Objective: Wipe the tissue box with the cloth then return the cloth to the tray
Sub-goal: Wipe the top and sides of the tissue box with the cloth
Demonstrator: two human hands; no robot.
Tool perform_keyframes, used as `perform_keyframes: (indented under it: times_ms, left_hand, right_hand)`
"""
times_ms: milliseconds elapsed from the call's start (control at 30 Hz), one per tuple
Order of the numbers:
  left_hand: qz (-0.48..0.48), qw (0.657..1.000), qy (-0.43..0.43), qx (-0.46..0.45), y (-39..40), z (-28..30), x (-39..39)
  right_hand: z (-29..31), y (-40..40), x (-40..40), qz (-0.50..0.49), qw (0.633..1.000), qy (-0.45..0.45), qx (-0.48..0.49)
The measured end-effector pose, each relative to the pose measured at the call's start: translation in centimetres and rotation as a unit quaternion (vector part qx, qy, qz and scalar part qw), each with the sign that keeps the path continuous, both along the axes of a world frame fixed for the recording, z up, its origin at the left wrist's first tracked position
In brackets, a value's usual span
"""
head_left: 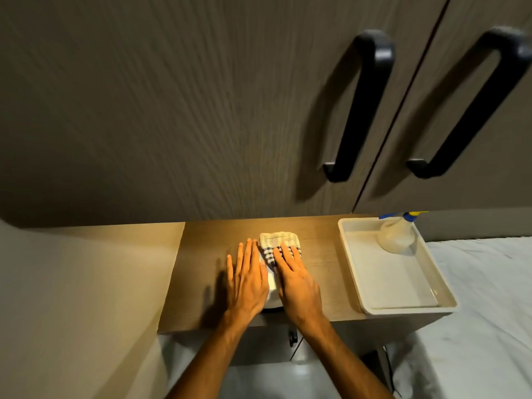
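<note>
Two hands on one cloth over a tissue box on our counter.

Our left hand (pixel 248 279) lies flat, fingers spread, against the white tissue box (pixel 272 286); our right hand (pixel 296 279) presses the striped cloth (pixel 277 240) onto it. One tray (pixel 349 256), holding one spray bottle (pixel 397 233), overhangs the counter (pixel 201 272) at its right edge. Bare counter lies left.

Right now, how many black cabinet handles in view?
2. One curved black handle on the left cabinet door, one curved black handle on the right door. More may lie outside the frame.
</note>
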State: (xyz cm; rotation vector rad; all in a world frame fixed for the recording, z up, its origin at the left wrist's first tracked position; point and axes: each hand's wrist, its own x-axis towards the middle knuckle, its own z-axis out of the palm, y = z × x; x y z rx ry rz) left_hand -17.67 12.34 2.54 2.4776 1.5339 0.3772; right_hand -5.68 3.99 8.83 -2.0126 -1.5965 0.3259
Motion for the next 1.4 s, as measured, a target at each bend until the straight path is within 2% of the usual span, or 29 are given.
perform_keyframes:
  times_ms: [100, 200, 333, 467, 533, 633, 733, 900, 1000, 1100, 1200, 1333, 1400]
  left_hand:
    - [0.000, 0.999, -0.035, -0.003, -0.3, 0.4, 0.2]
    - [-0.002, 0.997, -0.072, -0.021, -0.3, 0.7, 0.0]
    - [-0.003, 0.999, -0.040, 0.000, 0.0, 0.2, 0.2]
    - [0.014, 0.998, -0.055, 0.015, 0.1, -0.1, 0.5]
    - [-0.002, 0.998, -0.057, 0.019, 0.1, -0.1, 0.4]
    - [-0.012, 0.997, -0.079, 0.006, 0.2, 0.1, 0.3]
    - [-0.026, 0.998, -0.045, 0.020, 0.3, -0.2, 0.3]
    - [-0.019, 0.999, -0.026, 0.037, 0.1, -0.2, 0.4]
    - [-0.020, 0.998, -0.029, 0.042, -0.2, -0.1, 0.4]
    - [-0.013, 0.998, -0.039, 0.043, 0.1, -0.1, 0.5]
    - [-0.034, 0.998, -0.008, 0.046, 0.1, -0.3, 0.3]
    - [-0.011, 0.998, -0.025, 0.064, -0.2, 0.3, 0.6]
    - [-0.006, 0.996, -0.026, 0.082, -0.3, 0.3, 0.7]
  right_hand:
    - [-0.7, -2.3, -1.9, -0.025, 1.000, -0.018, 0.001]
    - [-1.5, -2.6, -2.4, 0.002, 0.998, -0.055, -0.001]
    - [0.0, 0.9, 0.4, 0.041, 0.997, -0.066, -0.027]
    - [0.1, -0.5, 0.3, -0.010, 1.000, -0.018, -0.008]
    - [-0.7, -2.3, -1.1, -0.015, 0.999, -0.030, -0.006]
    - [-1.1, -2.1, -1.9, 0.012, 0.998, -0.057, -0.001]
    - [0.4, 0.6, -0.2, 0.039, 0.998, -0.050, -0.011]
    - [0.4, -0.6, 0.4, -0.024, 1.000, 0.003, -0.012]
    - [-1.0, -2.9, -1.6, -0.021, 0.999, -0.026, -0.013]
    - [-0.9, -1.4, -1.3, 0.015, 0.998, -0.058, -0.003]
    - [0.8, 1.1, 0.7, 0.033, 0.999, -0.034, -0.022]
    - [0.2, -0.4, 0.4, -0.030, 0.998, 0.047, -0.008]
    - [-0.7, -1.9, -1.3, -0.027, 0.999, 0.030, -0.004]
